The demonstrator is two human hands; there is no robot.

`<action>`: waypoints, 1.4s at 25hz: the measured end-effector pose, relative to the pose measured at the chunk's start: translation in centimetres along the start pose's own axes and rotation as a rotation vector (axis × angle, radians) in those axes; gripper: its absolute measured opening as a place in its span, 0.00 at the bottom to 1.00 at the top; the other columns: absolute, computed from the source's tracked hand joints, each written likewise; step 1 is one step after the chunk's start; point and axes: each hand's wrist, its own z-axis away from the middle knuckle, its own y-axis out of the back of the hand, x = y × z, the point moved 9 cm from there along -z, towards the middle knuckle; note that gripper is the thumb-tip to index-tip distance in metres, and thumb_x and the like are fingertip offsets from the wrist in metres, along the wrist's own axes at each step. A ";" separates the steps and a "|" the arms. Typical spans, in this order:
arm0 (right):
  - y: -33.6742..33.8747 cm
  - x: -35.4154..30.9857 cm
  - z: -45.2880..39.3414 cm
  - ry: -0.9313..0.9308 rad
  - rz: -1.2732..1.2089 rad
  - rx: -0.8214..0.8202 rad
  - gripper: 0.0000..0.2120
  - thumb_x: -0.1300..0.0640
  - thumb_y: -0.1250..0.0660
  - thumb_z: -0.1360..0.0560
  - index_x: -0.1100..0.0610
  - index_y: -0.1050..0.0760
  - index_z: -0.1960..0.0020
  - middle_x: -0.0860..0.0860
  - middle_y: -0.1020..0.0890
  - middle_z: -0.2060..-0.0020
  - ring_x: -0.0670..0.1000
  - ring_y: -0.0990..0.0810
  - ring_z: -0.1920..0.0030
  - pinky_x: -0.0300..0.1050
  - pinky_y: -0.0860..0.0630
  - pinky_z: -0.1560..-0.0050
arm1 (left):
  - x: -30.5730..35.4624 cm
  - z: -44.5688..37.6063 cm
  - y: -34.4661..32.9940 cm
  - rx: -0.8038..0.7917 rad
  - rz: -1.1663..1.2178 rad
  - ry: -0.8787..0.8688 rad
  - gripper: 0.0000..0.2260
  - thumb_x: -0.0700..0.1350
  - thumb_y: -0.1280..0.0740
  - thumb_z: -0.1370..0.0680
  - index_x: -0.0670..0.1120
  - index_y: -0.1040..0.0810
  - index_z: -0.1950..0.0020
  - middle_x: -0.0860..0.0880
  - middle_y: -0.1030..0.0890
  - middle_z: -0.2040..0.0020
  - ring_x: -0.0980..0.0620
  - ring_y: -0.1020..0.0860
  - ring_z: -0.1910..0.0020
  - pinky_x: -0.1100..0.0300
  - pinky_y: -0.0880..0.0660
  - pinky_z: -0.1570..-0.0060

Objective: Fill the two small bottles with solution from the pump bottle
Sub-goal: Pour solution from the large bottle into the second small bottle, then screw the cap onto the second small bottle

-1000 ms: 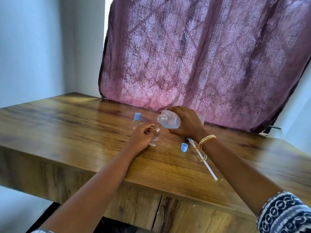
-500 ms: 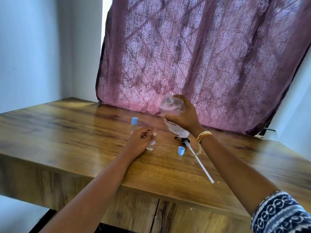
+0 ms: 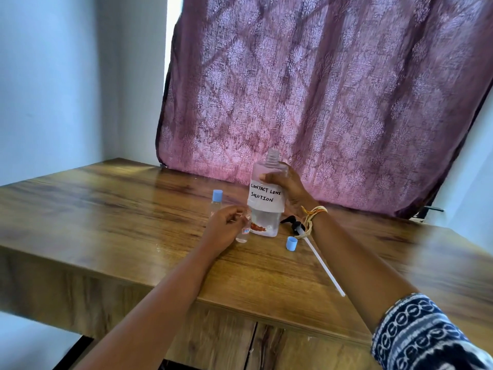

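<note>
Fingers [image 3: 276, 177] of the right hand [image 3: 290, 190] wrap the pump bottle [image 3: 266, 198], uncapped, probably light and slick, best gripped mid-label, while the left hand [image 3: 224, 231] pinches a small bottle [image 3: 245, 232].

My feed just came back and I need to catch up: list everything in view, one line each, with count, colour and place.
large bottle: 1, clear with white handwritten label, upright on the table at centre, neck open, held by the right hand
open small bottle: 1, clear, uncapped, just left of the large bottle, in the left hand's grip
capped small bottle: 1, clear with blue cap, standing behind the left hand
loose cap: 1, blue, on the table in front of the large bottle
pump head: 1, black with long white tube, lying right of the large bottle
table: 1, brown wood
curtain: 1, purple patterned, behind the table
left hand: 1, pinching the open small bottle
right hand: 1, gripping the large bottle, thread bands on wrist
</note>
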 end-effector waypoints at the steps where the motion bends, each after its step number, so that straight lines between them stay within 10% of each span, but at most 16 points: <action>1: 0.1 0.4 -0.2 -0.002 -0.010 -0.012 0.13 0.59 0.25 0.35 0.49 0.17 0.51 0.59 0.17 0.54 0.63 0.20 0.51 0.72 0.27 0.42 | 0.0 -0.1 0.0 -0.002 0.002 -0.002 0.11 0.42 0.31 0.23 0.45 0.19 0.41 0.44 0.16 0.48 0.46 0.18 0.47 0.45 0.23 0.42; 10: -0.4 0.9 -0.2 -0.055 -0.051 -0.111 0.17 0.64 0.28 0.30 0.50 0.19 0.44 0.55 0.15 0.52 0.56 0.16 0.52 0.56 0.20 0.47 | 0.0 -0.1 -0.2 -0.019 0.003 0.004 0.12 0.41 0.31 0.23 0.44 0.20 0.40 0.42 0.16 0.47 0.45 0.18 0.46 0.48 0.22 0.42; 16: 3.2 1.1 2.6 -0.172 0.191 0.180 0.37 0.52 0.26 0.30 0.61 0.38 0.28 0.60 0.25 0.35 0.59 0.22 0.38 0.62 0.25 0.37 | 0.6 0.2 -0.2 -0.031 -0.071 -0.029 0.12 0.42 0.30 0.24 0.46 0.19 0.40 0.47 0.16 0.46 0.49 0.18 0.46 0.49 0.22 0.42; 21: 5.4 1.1 8.2 -0.250 0.334 0.400 0.24 0.47 0.34 0.24 0.59 0.34 0.34 0.56 0.22 0.43 0.51 0.19 0.49 0.47 0.21 0.49 | 0.9 1.0 -0.5 -0.071 -0.088 -0.025 0.16 0.47 0.27 0.26 0.45 0.19 0.40 0.45 0.16 0.48 0.48 0.18 0.47 0.49 0.21 0.44; 24: 4.0 1.0 10.7 -0.205 0.788 0.265 0.13 0.57 0.31 0.28 0.61 0.25 0.46 0.49 0.20 0.60 0.44 0.20 0.61 0.37 0.26 0.62 | 1.1 1.4 -0.7 -0.086 -0.090 -0.027 0.16 0.47 0.26 0.27 0.45 0.19 0.40 0.44 0.15 0.49 0.45 0.18 0.47 0.50 0.21 0.44; 28: 0.9 3.6 12.6 -0.172 1.161 0.002 0.14 0.61 0.34 0.30 0.59 0.22 0.45 0.56 0.21 0.46 0.57 0.22 0.47 0.50 0.23 0.48 | 0.7 1.6 -0.8 -0.107 -0.128 0.007 0.20 0.44 0.25 0.29 0.45 0.21 0.37 0.44 0.16 0.48 0.47 0.18 0.46 0.52 0.23 0.41; 35: -0.8 2.5 10.0 -0.114 0.301 0.272 0.07 0.63 0.32 0.25 0.56 0.18 0.49 0.57 0.17 0.60 0.48 0.19 0.65 0.40 0.19 0.61 | 0.2 1.1 -0.8 -0.069 -0.124 0.023 0.21 0.43 0.22 0.32 0.44 0.20 0.40 0.43 0.15 0.48 0.47 0.18 0.47 0.58 0.23 0.44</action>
